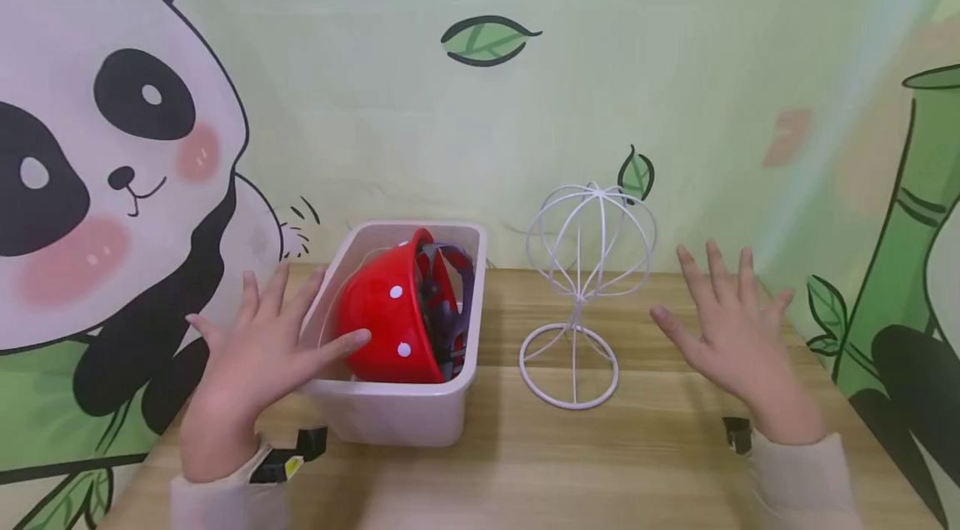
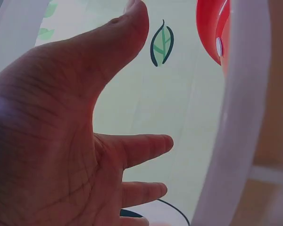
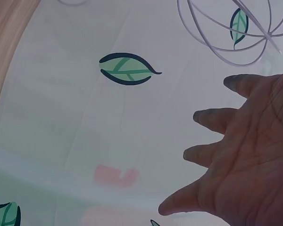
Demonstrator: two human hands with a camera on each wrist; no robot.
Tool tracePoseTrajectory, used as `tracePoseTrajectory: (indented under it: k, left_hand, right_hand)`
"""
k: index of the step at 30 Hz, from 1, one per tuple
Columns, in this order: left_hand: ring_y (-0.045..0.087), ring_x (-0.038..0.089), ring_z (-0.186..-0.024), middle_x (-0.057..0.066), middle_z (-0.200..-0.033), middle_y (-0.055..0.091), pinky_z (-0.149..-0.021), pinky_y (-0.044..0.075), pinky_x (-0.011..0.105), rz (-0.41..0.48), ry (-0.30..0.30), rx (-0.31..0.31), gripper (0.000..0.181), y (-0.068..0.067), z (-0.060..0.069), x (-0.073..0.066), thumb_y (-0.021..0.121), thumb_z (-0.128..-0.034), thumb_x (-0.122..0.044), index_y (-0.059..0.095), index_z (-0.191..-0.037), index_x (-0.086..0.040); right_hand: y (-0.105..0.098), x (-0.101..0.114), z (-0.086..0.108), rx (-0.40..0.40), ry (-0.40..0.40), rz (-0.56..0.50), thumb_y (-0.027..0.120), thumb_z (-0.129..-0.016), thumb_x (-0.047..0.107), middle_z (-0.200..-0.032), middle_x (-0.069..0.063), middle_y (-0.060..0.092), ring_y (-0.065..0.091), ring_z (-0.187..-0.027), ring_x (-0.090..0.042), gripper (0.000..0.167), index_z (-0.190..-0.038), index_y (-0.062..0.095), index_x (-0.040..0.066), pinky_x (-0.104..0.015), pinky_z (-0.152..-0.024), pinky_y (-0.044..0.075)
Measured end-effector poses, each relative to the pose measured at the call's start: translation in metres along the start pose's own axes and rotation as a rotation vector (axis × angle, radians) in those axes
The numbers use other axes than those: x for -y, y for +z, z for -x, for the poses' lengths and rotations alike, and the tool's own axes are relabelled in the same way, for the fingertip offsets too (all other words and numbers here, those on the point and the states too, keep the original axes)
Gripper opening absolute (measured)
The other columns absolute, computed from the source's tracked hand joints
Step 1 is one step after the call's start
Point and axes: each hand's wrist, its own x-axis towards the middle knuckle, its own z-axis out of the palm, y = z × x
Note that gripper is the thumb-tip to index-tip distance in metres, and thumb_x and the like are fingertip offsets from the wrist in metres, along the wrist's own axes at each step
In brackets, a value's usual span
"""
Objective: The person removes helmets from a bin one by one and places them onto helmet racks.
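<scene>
A red helmet (image 1: 382, 313) with white dots lies on its side in a white plastic bin (image 1: 397, 413), its dark straps and lining facing right. My left hand (image 1: 262, 355) is spread beside the bin's left side, holding nothing; in the head view its thumb overlaps the bin and helmet. The left wrist view shows that palm (image 2: 52, 127) with the bin's wall to its right. A white wire stand (image 1: 577, 305), with a round cage top and a ring base, stands upright right of the bin. Further right, my right hand (image 1: 735, 338) is spread with nothing in it, apart from the stand.
Both things stand on a wooden table (image 1: 525, 480). Behind it hangs a pale green backdrop (image 1: 375, 113) with printed leaves, a large panda (image 1: 112, 180) at left and bamboo (image 1: 930, 155) at right. Small black devices sit at both wrists.
</scene>
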Motion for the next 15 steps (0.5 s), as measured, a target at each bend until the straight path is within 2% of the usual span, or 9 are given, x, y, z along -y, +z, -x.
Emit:
tracePoseTrajectory:
  k: [3, 5, 6, 8, 10, 11, 12, 13, 15]
  left_hand:
    - [-0.01, 0.056, -0.146, 0.022, -0.166, 0.0, -0.087, -0.02, 0.088, 0.032, 0.013, -0.009, 0.109, -0.002, -0.005, 0.0, 0.049, -0.0795, -0.085, 0.016, -0.163, -0.024]
    - [-0.002, 0.055, -0.147, 0.021, -0.166, 0.005, -0.092, -0.009, 0.09, 0.087, 0.027, -0.002, 0.106, -0.002, -0.008, 0.005, 0.052, -0.0819, -0.082, 0.017, -0.163, -0.023]
    - [0.005, 0.055, -0.147, 0.021, -0.166, 0.008, -0.096, 0.001, 0.09, 0.139, 0.031, 0.01, 0.104, -0.001, -0.009, 0.009, 0.054, -0.0835, -0.079, 0.017, -0.163, -0.023]
    - [0.018, 0.053, -0.145, 0.021, -0.165, 0.017, -0.097, 0.023, 0.086, 0.255, 0.037, 0.043, 0.099, 0.001, -0.01, 0.022, 0.056, -0.0876, -0.072, 0.016, -0.163, -0.022]
    - [0.03, 0.052, -0.141, 0.02, -0.162, 0.025, -0.094, 0.039, 0.078, 0.406, 0.052, 0.081, 0.09, 0.008, -0.012, 0.04, 0.057, -0.0932, -0.063, 0.017, -0.163, -0.022]
    - [0.035, 0.051, -0.139, 0.02, -0.161, 0.029, -0.092, 0.044, 0.074, 0.485, 0.056, 0.101, 0.085, 0.012, -0.014, 0.049, 0.057, -0.0959, -0.058, 0.019, -0.162, -0.021]
    - [0.037, 0.05, -0.138, 0.02, -0.16, 0.032, -0.092, 0.047, 0.071, 0.564, 0.057, 0.124, 0.08, 0.017, -0.016, 0.057, 0.056, -0.0981, -0.054, 0.021, -0.162, -0.021]
    - [0.038, 0.049, -0.138, 0.018, -0.159, 0.033, -0.094, 0.046, 0.07, 0.634, 0.06, 0.15, 0.075, 0.023, -0.019, 0.064, 0.055, -0.0999, -0.05, 0.024, -0.161, -0.021]
    - [0.036, 0.048, -0.14, 0.017, -0.16, 0.033, -0.098, 0.044, 0.069, 0.778, 0.081, 0.207, 0.067, 0.035, -0.027, 0.077, 0.055, -0.1026, -0.042, 0.027, -0.16, -0.021]
  right_hand:
    - [-0.005, -0.001, -0.003, -0.031, 0.002, -0.02, 0.046, -0.099, 0.061, -0.167, -0.016, -0.001, -0.017, -0.148, -0.046, 0.084, -0.163, 0.01, 0.02, -0.086, -0.096, -0.014]
    - [-0.008, 0.0, -0.005, -0.115, -0.016, -0.06, 0.05, -0.098, 0.059, -0.167, -0.018, 0.009, -0.005, -0.15, -0.047, 0.084, -0.162, 0.019, 0.015, -0.087, -0.1, -0.003]
    - [-0.01, 0.002, -0.005, -0.189, -0.038, -0.098, 0.052, -0.098, 0.057, -0.165, -0.019, 0.016, 0.003, -0.15, -0.048, 0.082, -0.16, 0.026, 0.012, -0.085, -0.104, 0.004]
    - [-0.012, 0.012, -0.007, -0.384, -0.108, -0.197, 0.055, -0.098, 0.053, -0.158, -0.02, 0.035, 0.025, -0.146, -0.047, 0.074, -0.153, 0.041, 0.005, -0.076, -0.11, 0.02]
    - [-0.015, 0.032, -0.008, -0.564, -0.215, -0.319, 0.057, -0.098, 0.044, -0.146, -0.021, 0.051, 0.044, -0.135, -0.045, 0.064, -0.142, 0.053, -0.002, -0.06, -0.113, 0.033]
    - [-0.016, 0.044, -0.009, -0.621, -0.269, -0.371, 0.058, -0.098, 0.04, -0.14, -0.021, 0.057, 0.051, -0.128, -0.043, 0.059, -0.137, 0.057, -0.003, -0.051, -0.112, 0.039]
    - [-0.017, 0.058, -0.01, -0.648, -0.321, -0.43, 0.058, -0.098, 0.035, -0.134, -0.019, 0.062, 0.057, -0.122, -0.039, 0.053, -0.132, 0.06, -0.005, -0.043, -0.109, 0.044]
    - [-0.018, 0.072, -0.011, -0.627, -0.358, -0.483, 0.06, -0.097, 0.029, -0.128, -0.017, 0.066, 0.062, -0.116, -0.035, 0.046, -0.129, 0.062, -0.005, -0.039, -0.103, 0.048]
    - [-0.02, 0.102, -0.014, -0.475, -0.4, -0.608, 0.062, -0.098, 0.021, -0.118, -0.011, 0.07, 0.067, -0.105, -0.026, 0.035, -0.124, 0.064, -0.002, -0.031, -0.093, 0.054]
